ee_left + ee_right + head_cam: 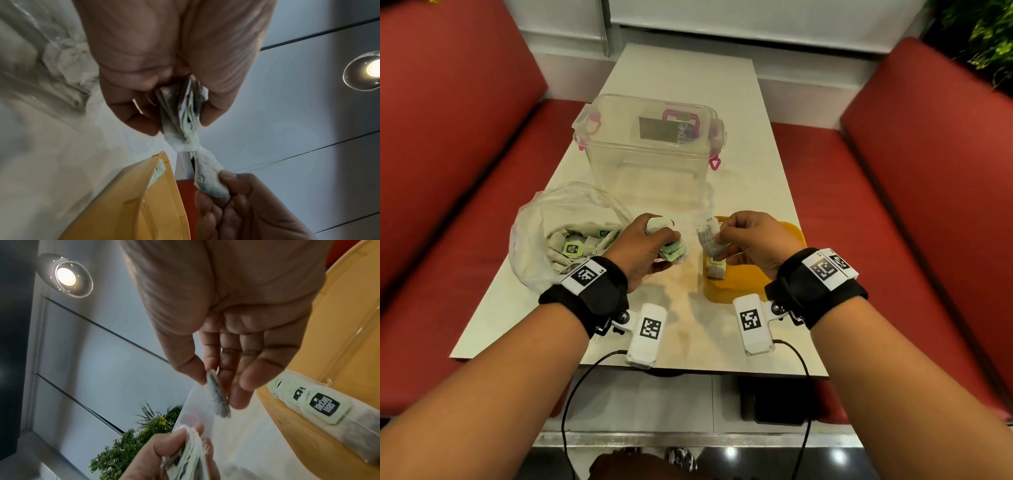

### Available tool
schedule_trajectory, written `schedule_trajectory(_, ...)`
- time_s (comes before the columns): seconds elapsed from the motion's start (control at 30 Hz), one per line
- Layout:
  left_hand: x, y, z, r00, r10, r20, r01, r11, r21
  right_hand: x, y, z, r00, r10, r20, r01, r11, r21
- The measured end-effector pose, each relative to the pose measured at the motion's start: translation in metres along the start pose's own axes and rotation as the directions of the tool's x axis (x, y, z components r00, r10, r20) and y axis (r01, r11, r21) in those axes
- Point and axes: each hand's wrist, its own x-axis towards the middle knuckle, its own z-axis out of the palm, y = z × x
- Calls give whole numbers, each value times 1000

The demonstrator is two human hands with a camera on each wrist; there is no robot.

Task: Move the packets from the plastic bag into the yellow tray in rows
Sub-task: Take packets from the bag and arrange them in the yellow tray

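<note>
Head view: a pale table [688, 85] between two red benches carries one plastic bag [534, 219], one yellow tray [743, 287] and one clear box [650, 150] with pink clips.
Counts: two hands, one tray, one bag; the packets left in the bag [575, 245] are too heaped to count.
Left hand [645, 246]: fingers curled round a bunch of packets [671, 251], held above the table just right of the bag.
Right hand [753, 240]: thumb and fingers pinch one packet [709, 240] over the tray's left edge.
Tray contents: one packet in the tray [715, 269] lies near its left rim, below the pinched one.
Left wrist view: the bunch shows as a squeezed stack between thumb and fingers [135, 113]; a pale strand of material runs from it to the packet in the other hand, which the head view does not show.
Right wrist view: the packet in the tray carries a pale green tag with a dark logo and a string; the pinched packet appears edge-on.
Background only in wrist views: a round ceiling lamp [64, 276]; a green plant [133, 439] is clearest in the right wrist view.
Edges: the tray sits close to the table's right edge and near its near edge; the bag reaches the left edge.
Open room: bare tabletop lies between bag and tray, under the hands, and beyond the box on the far side.
</note>
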Motion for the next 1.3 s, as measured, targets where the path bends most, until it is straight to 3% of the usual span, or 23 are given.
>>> schedule_trajectory(0.13,-4,4,5,998,57,-21,-56,998,35,1,1,-3,997,-39,-72,41,999,18)
schedule_trajectory(0.3,-9,7,22,990,134,46,-138,986,89,3,1,10,989,-143,-32,135,974,-184)
schedule_trajectory(0.5,-6,7,23,996,83,38,-87,992,91,4,1,27,939,-343,33,315,817,-483)
schedule_trajectory(0.73,-9,8,16,997,-26,67,22,998,61,5,-2,24,944,-326,48,317,859,-403)
schedule_trajectory(0.83,-8,8,12,999,9,54,-12,999,47,4,-7,20,938,-335,84,343,870,-356)
schedule_trajectory(0.97,-6,4,11,996,82,25,-82,996,33,11,-12,16,918,-396,-30,345,833,-433)
schedule_trajectory(1.13,-6,4,12,983,185,16,-182,979,-93,12,-11,14,974,-214,76,224,849,-479)
schedule_trajectory(1.3,-2,2,9,976,218,-5,-218,970,-107,10,-5,12,967,-240,82,250,851,-461)
